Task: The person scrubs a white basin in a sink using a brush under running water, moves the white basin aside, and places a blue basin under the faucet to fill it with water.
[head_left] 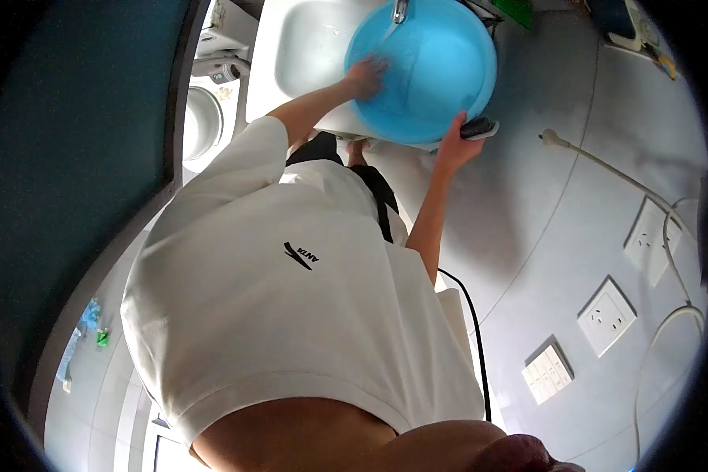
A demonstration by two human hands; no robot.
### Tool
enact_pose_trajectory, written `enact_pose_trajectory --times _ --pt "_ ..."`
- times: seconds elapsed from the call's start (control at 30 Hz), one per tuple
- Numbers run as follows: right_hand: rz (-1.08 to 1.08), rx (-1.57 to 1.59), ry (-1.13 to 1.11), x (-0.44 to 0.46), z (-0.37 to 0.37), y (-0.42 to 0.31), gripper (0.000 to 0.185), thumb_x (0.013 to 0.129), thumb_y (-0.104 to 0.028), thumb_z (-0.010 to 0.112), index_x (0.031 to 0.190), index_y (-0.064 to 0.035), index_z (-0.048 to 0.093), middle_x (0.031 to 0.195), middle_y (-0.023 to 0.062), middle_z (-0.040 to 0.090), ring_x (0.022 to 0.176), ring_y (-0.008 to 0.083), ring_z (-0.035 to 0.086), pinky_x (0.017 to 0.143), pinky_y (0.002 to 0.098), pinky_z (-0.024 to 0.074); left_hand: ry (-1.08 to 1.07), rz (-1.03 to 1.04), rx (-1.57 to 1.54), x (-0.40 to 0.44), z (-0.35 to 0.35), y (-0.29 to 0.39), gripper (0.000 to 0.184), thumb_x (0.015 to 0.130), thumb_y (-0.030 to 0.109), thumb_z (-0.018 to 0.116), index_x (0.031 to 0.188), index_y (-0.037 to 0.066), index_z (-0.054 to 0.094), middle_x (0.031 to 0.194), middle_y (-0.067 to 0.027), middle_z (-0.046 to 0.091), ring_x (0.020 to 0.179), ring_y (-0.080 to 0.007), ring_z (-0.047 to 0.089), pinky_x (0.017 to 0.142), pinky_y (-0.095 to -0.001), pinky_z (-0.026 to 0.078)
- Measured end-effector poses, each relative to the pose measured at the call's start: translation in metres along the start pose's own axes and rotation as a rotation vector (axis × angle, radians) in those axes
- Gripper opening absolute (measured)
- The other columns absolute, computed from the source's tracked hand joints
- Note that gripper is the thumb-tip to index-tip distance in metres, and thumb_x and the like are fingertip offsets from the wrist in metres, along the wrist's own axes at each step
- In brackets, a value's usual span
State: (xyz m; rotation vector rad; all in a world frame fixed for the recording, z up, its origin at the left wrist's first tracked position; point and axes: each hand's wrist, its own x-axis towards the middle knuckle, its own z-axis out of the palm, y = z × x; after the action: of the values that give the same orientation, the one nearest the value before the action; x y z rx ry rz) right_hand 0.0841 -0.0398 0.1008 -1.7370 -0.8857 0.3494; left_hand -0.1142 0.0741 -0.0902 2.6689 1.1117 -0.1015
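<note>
A light blue basin [456, 55] sits at the sink, with a metal faucet [400, 11] over its far side and water running down into it. My left hand [367, 76] reaches over the basin's left rim, its fingers stretched out and somewhat blurred near the stream. At the near right rim, my right hand [456, 149] is closed round a small brush [480, 128] with a dark side and a pale edge. Part of the brush is hidden by my fingers, and it stays outside the basin.
The white sink [314, 47] extends left of the basin. Farther left stands a white washing machine [204, 122]. Along the right wall are a hanging cable with a plug [554, 139], wall sockets [606, 316] and a switch panel [548, 374]. A dark door [70, 157] fills the left side.
</note>
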Motion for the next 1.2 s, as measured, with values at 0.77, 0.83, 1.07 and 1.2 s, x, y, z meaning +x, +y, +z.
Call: enact_pose_trajectory --times 0.77,0.83,1.07,1.2 --pt "0.023 -0.013 -0.085 -0.030 -0.003 0.020 0.026 0.087 -0.012 0.075 0.093 0.0044 0.055 0.085 0.0054 0.059 0.075 0.0124 0.054 0.065 0.0285 0.0474 -0.076 -0.191 0.175 0.010 -0.013 0.013 0.063 0.098 0.044 0.048 0.153 0.015 0.039 0.163 -0.0046 0.031 0.151 -0.0256 0.023 0.126 -0.0471 0.008" --pt "0.117 0.145 -0.055 -0.034 0.005 0.022 0.025 0.087 -0.009 0.074 0.095 0.0050 0.055 0.087 0.0065 0.061 0.075 0.0139 0.056 0.067 0.0292 0.0492 -0.107 -0.181 0.245 0.007 -0.002 0.007 0.064 0.098 0.044 0.048 0.154 0.015 0.037 0.163 -0.0053 0.030 0.151 -0.0269 0.022 0.126 -0.0471 0.008" --pt "0.018 0.171 -0.004 -0.038 0.011 0.025 0.023 0.089 -0.005 0.073 0.099 0.0065 0.056 0.090 0.0084 0.063 0.078 0.0151 0.059 0.073 0.0302 0.0522 -0.403 -0.058 0.091 -0.018 -0.047 0.030 0.051 0.096 0.034 0.046 0.142 0.014 0.055 0.147 -0.0099 0.052 0.138 -0.0284 0.045 0.120 -0.0478 0.024" --pt "0.047 0.183 0.021 -0.040 0.015 0.007 0.025 0.091 -0.009 0.072 0.100 0.0075 0.057 0.093 0.0109 0.064 0.080 0.0159 0.060 0.075 0.0315 0.0520 -0.319 0.300 0.028 -0.039 -0.010 0.037 0.044 0.099 0.034 0.043 0.131 0.014 0.064 0.143 -0.0080 0.056 0.130 -0.0280 0.052 0.116 -0.0476 0.031"
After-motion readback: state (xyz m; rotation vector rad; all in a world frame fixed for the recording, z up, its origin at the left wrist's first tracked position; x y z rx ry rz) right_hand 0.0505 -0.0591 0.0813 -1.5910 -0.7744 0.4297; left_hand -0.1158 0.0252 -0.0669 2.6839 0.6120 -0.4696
